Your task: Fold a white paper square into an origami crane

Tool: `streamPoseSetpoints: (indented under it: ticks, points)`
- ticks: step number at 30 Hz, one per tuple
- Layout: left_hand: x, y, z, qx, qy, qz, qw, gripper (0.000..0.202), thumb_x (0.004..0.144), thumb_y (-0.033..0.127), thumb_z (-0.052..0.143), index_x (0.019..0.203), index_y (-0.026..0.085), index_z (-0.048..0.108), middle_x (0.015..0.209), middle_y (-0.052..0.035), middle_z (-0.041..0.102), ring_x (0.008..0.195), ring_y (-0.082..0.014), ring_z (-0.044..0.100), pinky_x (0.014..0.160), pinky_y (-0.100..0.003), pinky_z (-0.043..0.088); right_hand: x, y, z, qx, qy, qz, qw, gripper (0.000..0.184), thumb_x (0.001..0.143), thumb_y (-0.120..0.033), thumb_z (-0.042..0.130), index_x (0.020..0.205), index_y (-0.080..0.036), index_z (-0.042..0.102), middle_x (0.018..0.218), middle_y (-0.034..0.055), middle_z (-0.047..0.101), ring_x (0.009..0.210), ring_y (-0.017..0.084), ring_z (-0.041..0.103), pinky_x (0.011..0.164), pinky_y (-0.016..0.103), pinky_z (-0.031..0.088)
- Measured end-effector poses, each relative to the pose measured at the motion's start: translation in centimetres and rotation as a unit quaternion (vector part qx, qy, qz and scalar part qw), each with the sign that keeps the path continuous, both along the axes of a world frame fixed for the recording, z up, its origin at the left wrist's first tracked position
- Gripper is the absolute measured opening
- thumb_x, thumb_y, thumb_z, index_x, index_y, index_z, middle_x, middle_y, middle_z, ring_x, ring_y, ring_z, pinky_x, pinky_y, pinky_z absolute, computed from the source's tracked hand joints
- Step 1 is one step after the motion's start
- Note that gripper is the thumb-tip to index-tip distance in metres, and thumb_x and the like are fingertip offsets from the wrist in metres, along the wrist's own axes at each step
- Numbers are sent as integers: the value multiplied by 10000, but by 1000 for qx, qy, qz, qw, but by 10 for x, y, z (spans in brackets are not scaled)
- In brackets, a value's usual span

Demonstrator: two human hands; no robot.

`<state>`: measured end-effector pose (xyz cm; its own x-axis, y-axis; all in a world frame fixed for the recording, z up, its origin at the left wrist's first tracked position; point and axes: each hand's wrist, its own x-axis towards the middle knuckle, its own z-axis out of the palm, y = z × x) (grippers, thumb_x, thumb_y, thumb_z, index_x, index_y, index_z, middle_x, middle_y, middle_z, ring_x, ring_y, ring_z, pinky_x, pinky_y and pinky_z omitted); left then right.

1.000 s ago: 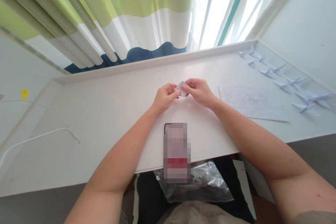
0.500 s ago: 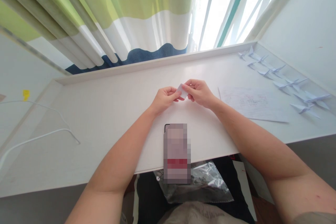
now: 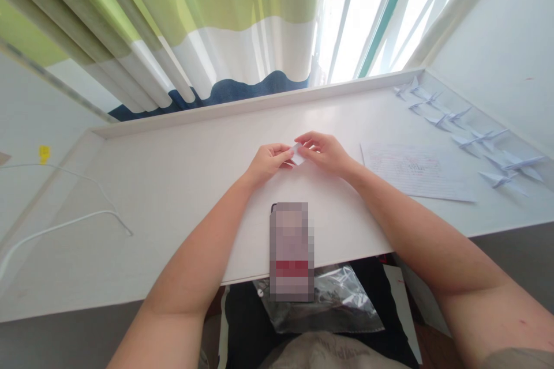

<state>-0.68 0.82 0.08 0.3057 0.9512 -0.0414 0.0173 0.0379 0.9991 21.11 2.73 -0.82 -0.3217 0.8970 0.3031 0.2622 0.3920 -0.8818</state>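
Observation:
A small folded piece of white paper (image 3: 298, 155) is held a little above the white desk, between my two hands. My left hand (image 3: 272, 161) pinches its left side between thumb and fingers. On the other side, my right hand (image 3: 322, 150) grips the paper with the thumb against its face and the fingers behind its upper edge. The finer folds are too small to make out, and the fingers cover part of the paper.
Several folded paper cranes (image 3: 476, 138) stand along the desk's right side. Nearer lies a stack of lined paper sheets (image 3: 407, 170). A pixelated phone (image 3: 292, 242) overhangs the front edge above a clear plastic bag (image 3: 341, 300). A white cable (image 3: 86, 217) runs across the left.
My right hand has shifted slightly left, with its fingers moved over the paper's upper edge. Less of the paper shows now. My left hand has barely moved.

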Motion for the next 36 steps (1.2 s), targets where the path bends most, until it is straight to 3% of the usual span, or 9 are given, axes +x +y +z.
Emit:
streamPoseSetpoints:
  ticks: [4, 8, 14, 21, 27, 30, 36]
  points:
    - [-1, -2, 0, 74, 118, 51, 989, 249, 936, 422, 803, 981, 182, 853, 965, -72, 840, 845, -192, 726, 857, -356, 592, -1, 4, -3, 56, -26, -8, 998, 130, 937, -368, 748, 977, -249, 782, 1028, 55, 806, 960, 237, 732, 900, 449, 640]
    - [-1, -2, -2, 129, 220, 61, 965, 201, 974, 324, 749, 1104, 213, 855, 995, -67, 843, 921, -229, 734, 938, -399, 592, -2, 10, -9, 120, -85, -22, 989, 75, 930, -268, 721, 909, -252, 791, 1033, 78, 771, 1032, 274, 710, 982, 484, 590]
    - [-1, 2, -10, 244, 374, 81, 891, 162, 981, 254, 749, 1108, 250, 850, 1183, -100, 790, 1272, -325, 627, 1190, -523, 508, 0, 15, -15, 129, -158, -16, 979, 151, 908, -247, 766, 1053, -234, 807, 1107, 104, 777, 1090, 314, 693, 1019, 487, 557]
    - [-3, 3, -10, 278, 389, 65, 876, 58, 976, 233, 766, 1016, 246, 805, 1174, -80, 790, 1254, -317, 627, 1172, -515, 505, 1, 11, -10, 135, -193, -7, 972, 63, 961, -235, 723, 960, -245, 785, 1069, 97, 786, 1049, 314, 689, 995, 483, 518]
    - [-10, 7, -12, 282, 376, 34, 882, 159, 1016, 206, 699, 1030, 265, 846, 1176, -63, 830, 1209, -290, 698, 1140, -492, 538, -3, 13, -11, 131, -182, -6, 975, 187, 934, -147, 669, 1003, -247, 810, 1061, 80, 810, 1042, 298, 698, 1002, 463, 523]
    - [-15, 8, -12, 291, 376, 24, 880, 149, 1014, 231, 717, 1034, 265, 861, 1158, -66, 835, 1194, -285, 708, 1126, -478, 553, -3, 15, -11, 126, -198, 2, 972, 174, 948, -162, 668, 964, -238, 824, 1048, 88, 820, 1028, 299, 705, 1002, 461, 527]
    - [-19, 8, -8, 291, 374, 25, 880, 106, 975, 234, 742, 962, 251, 846, 1090, -69, 832, 1140, -285, 710, 1102, -475, 556, -4, 13, -7, 132, -211, 18, 968, 216, 972, -189, 662, 1061, -224, 855, 1080, 114, 833, 1065, 318, 717, 1015, 483, 535]
